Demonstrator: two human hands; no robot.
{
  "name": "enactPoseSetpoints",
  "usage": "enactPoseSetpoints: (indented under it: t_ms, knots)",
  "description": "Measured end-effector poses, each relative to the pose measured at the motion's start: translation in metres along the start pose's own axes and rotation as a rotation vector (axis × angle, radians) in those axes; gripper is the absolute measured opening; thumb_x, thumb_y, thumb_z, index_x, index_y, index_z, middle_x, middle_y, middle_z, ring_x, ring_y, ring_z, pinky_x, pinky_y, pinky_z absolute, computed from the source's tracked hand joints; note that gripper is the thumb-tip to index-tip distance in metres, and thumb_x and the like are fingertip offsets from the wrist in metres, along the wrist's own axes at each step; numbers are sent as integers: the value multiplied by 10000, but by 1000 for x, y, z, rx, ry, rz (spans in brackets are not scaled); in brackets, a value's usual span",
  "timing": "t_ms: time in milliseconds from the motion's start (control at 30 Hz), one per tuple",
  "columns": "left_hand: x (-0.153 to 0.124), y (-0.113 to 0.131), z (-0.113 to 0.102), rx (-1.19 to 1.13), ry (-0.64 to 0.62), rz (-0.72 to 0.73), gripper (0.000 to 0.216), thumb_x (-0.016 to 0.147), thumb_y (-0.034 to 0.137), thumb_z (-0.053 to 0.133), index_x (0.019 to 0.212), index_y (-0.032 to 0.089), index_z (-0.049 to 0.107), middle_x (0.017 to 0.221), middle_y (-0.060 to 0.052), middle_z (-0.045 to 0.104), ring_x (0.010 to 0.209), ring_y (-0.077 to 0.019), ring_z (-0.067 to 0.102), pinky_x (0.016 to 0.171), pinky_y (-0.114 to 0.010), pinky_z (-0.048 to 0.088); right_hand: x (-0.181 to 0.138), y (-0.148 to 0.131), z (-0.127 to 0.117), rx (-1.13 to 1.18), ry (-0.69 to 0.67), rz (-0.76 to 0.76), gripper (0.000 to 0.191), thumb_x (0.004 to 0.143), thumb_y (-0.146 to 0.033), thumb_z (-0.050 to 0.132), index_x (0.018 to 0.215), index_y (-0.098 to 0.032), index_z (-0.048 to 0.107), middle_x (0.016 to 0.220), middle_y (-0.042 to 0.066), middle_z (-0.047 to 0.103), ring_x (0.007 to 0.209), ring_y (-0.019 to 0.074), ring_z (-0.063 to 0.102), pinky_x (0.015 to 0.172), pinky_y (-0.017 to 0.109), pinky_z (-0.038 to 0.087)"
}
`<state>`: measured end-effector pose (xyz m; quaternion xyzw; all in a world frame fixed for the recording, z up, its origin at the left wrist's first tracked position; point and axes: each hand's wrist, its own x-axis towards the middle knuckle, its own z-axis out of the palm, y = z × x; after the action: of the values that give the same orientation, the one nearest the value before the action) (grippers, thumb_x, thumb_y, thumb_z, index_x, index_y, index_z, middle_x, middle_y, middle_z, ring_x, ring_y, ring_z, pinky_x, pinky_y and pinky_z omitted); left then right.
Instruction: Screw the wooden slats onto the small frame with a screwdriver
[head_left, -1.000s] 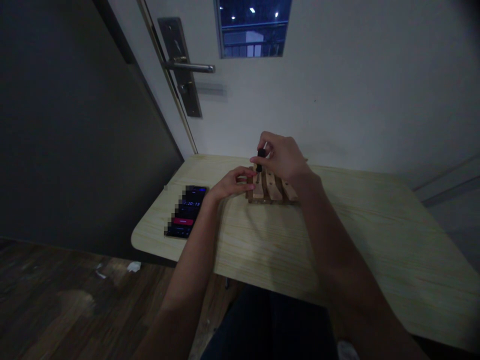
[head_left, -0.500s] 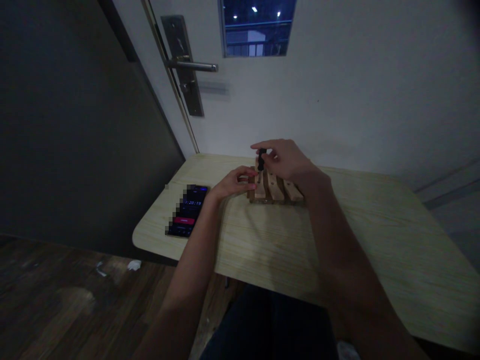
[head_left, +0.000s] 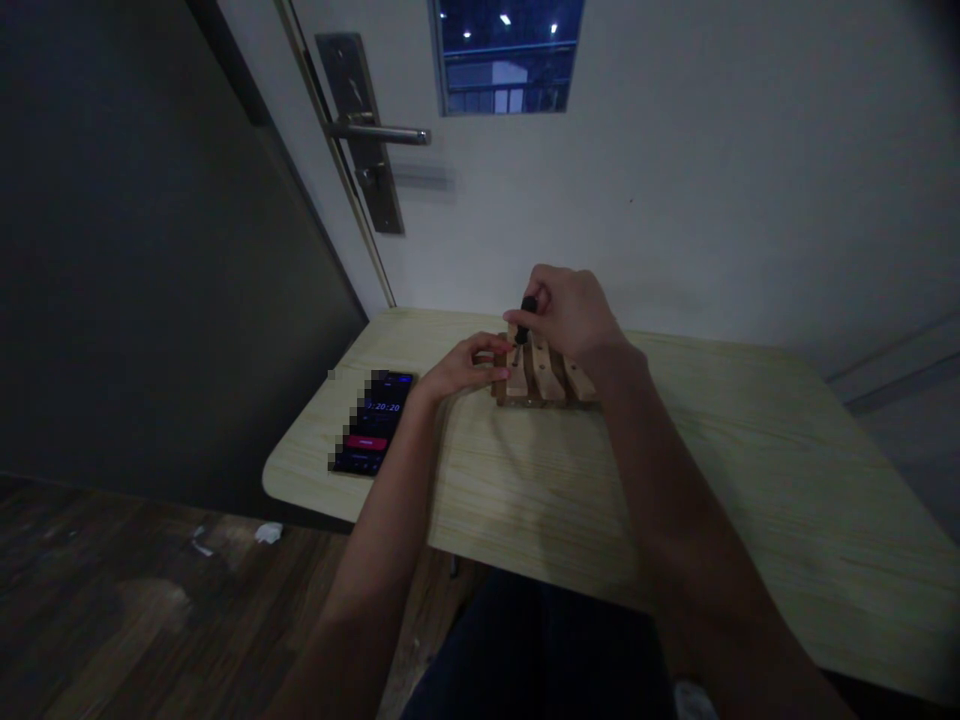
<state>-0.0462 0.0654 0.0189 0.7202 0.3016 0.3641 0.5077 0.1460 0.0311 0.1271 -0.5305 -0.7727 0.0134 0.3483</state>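
Observation:
A small wooden rack [head_left: 551, 385] with slanted, holed slats lies on the table. My right hand [head_left: 574, 310] is closed on a black-handled screwdriver [head_left: 525, 325], which stands nearly upright with its tip at the leftmost slat. My left hand [head_left: 472, 365] grips the left side of the wooden rack, thumb and fingers at the edge of that slat. The right hand hides the far right part of the rack. What lies exactly under the screwdriver's tip is too small to tell.
The pale wood-grain table [head_left: 510, 480] stands against a white door with a metal handle [head_left: 386, 133]. A phone [head_left: 371, 425] showing a running timer lies left of my left forearm. Scraps of white paper [head_left: 268, 532] are on the floor.
The fingers of my right hand have curled round the screwdriver's handle, from stretched out over it to wrapped, and the hand has turned. My left hand stays in place.

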Motion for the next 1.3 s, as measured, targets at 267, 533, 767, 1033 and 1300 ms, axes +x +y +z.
enactPoseSetpoints:
  t_ms: [267, 533, 767, 1033, 1300]
  knots:
    - [0, -1, 0, 5, -8, -1, 553, 657, 470, 863, 1071, 163, 664, 1220, -108, 653, 1140, -222, 606, 1074, -432, 456, -2, 1, 12, -51, 63, -80, 108, 819, -225, 733, 874, -220, 640, 877, 45, 679, 811, 208, 617, 746, 336, 446]
    - [0, 0, 0, -3, -3, -10, 584, 637, 495, 875, 1059, 149, 666, 1236, -125, 636, 1158, -255, 603, 1082, -469, 437, 1, -1, 4, 55, -84, -65, 164, 877, -180, 616, 934, -178, 770, 943, 76, 760, 803, 185, 658, 798, 329, 478]
    - [-1, 1, 0, 4, -11, -15, 569, 653, 478, 867, 1077, 155, 669, 1264, -132, 626, 1191, -255, 584, 1080, -461, 440, -7, 7, -5, 105, -100, -57, 389, 819, -116, 556, 1169, -133, 725, 1052, 126, 749, 834, 215, 672, 795, 354, 505]
    - [-1, 1, 0, -2, 1, -25, 593, 636, 509, 877, 1063, 151, 675, 1242, -126, 634, 1167, -254, 597, 1089, -469, 428, -3, 1, -5, 145, -26, -15, 95, 772, -191, 709, 862, -222, 705, 716, -4, 670, 683, 168, 630, 699, 320, 480]
    - [0, -3, -1, -9, -4, -7, 575, 637, 495, 880, 1054, 160, 669, 1214, -108, 641, 1119, -227, 614, 1075, -457, 446, 0, -2, 0, 50, 32, 106, 288, 696, -333, 847, 666, -205, 590, 678, -2, 622, 641, 155, 561, 676, 327, 444]
